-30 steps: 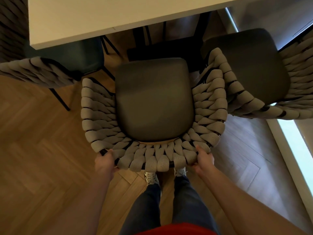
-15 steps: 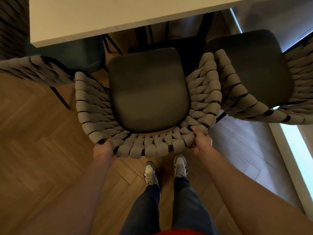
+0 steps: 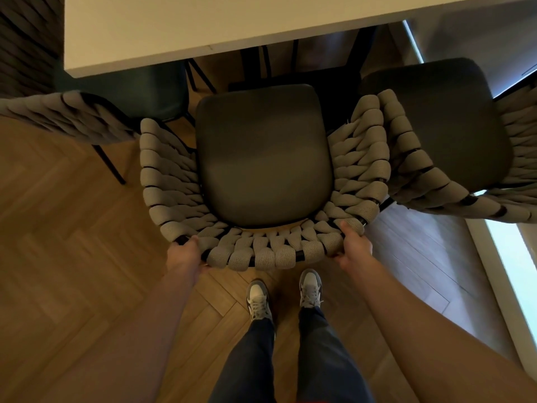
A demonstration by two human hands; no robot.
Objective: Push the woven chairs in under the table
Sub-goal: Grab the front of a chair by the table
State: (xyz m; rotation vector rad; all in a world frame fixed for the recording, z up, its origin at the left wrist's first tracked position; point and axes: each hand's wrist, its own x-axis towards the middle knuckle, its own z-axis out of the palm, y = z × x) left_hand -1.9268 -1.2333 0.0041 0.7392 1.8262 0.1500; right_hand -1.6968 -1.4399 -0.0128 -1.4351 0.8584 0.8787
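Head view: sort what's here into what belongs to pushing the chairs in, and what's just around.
Part of the job:
- middle woven chair, gripped at the back rim by the left hand and right hand
- right woven chair, still out
- left woven chair, seat partly under
- white table

Just around:
- herringbone floor
- sneakers

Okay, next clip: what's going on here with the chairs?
A person stands behind the middle woven chair, gripping its curved back rim with the left hand and the right hand. The dark seat cushion lies wholly short of the white table edge, so this chair is not yet pushed in. Its right arm touches a second woven chair, also out from the table. A third chair on the left sits partly under it.
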